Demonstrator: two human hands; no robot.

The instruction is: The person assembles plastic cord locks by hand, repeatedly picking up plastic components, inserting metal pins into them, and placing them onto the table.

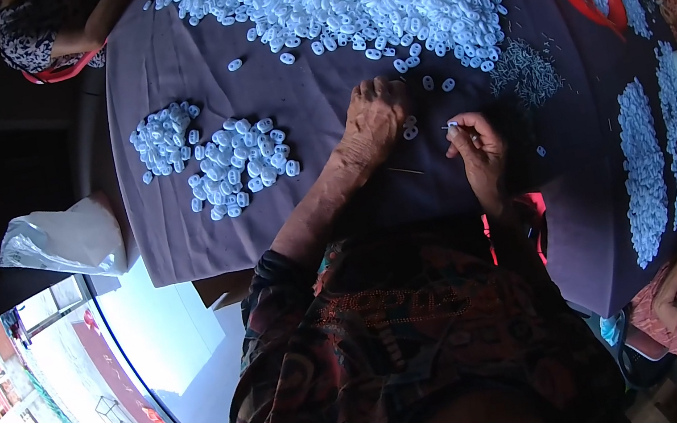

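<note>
Left hand (374,119) lies knuckles-up, fingers curled over white plastic pieces (410,127); right hand (478,152) pinches one small white piece (453,129) at its fingertips.

left hand (375,119) fingertips hidden | right hand (472,147) pinches perhaps a thin pin, too small to tell
</note>
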